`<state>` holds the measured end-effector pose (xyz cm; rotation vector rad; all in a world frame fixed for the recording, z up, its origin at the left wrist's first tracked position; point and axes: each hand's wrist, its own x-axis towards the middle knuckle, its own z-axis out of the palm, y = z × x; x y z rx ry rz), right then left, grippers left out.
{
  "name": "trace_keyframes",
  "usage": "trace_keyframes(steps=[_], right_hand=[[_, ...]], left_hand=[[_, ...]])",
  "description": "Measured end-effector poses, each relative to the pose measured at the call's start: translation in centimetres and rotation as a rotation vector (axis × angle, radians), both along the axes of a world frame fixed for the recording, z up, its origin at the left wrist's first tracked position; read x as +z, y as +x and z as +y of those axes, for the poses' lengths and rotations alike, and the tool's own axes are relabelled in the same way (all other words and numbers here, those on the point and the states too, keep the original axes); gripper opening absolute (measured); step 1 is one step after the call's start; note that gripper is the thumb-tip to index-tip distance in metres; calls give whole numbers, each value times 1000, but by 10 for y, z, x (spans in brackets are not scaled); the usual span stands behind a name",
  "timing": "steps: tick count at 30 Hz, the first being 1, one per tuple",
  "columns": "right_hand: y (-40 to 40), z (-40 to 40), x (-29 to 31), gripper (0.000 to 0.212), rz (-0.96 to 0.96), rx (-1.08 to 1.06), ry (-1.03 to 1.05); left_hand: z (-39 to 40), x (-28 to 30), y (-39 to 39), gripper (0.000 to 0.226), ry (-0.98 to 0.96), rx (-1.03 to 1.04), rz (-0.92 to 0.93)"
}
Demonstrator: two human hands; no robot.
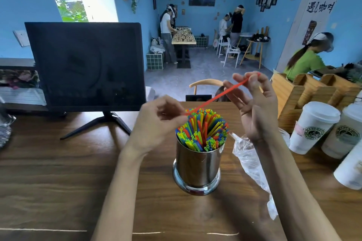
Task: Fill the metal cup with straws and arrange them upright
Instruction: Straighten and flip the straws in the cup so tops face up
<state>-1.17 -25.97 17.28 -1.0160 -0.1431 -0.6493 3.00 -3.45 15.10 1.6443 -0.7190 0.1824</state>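
Note:
A shiny metal cup [196, 166] stands on the wooden table, packed with several upright straws [203, 130] in red, yellow, green and blue. A single red straw [219, 95] stretches slantwise above the cup. My right hand [254, 107] pinches its upper end between thumb and fingers, above and right of the cup. My left hand [158, 121] is just left of the cup's top, its curled fingers pinching the straw's lower end near the bundle.
A dark monitor [86, 64] stands at the left on the wooden table [58, 182]. A crumpled clear plastic bag [248, 160] lies right of the cup. White paper cups [311, 125] and a wooden holder [305, 94] crowd the right edge. People stand in the room behind.

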Motion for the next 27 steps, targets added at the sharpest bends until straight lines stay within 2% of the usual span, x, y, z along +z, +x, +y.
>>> trace_keyframes(steps=[3, 5, 9, 14, 18, 20, 23, 27], right_hand=[[1, 9, 6, 10, -38, -123, -106], [1, 14, 6, 12, -85, -229, -241], [1, 20, -2, 19, -125, -321, -475], [-4, 19, -11, 18, -138, -383, -521], [3, 18, -31, 28, 10, -364, -819], [7, 20, -45, 23, 64, -420, -966], [7, 23, -58, 7, 118, -403, -1113], [9, 22, -57, 10, 218, -365, -1163]], left_hand=[[-10, -6, -5, 19, 255, -31, -33], [-13, -10, -5, 19, 333, -11, -65], [-11, -19, 0, 25, 362, 180, -137], [-10, -28, 6, 18, 351, 203, -109], [-21, -32, 17, 17, 191, 316, -21], [-26, -32, 23, 22, 124, 337, 96], [-30, -34, 28, 27, 171, 307, 176], [-34, -33, 30, 26, 277, 327, 170]])
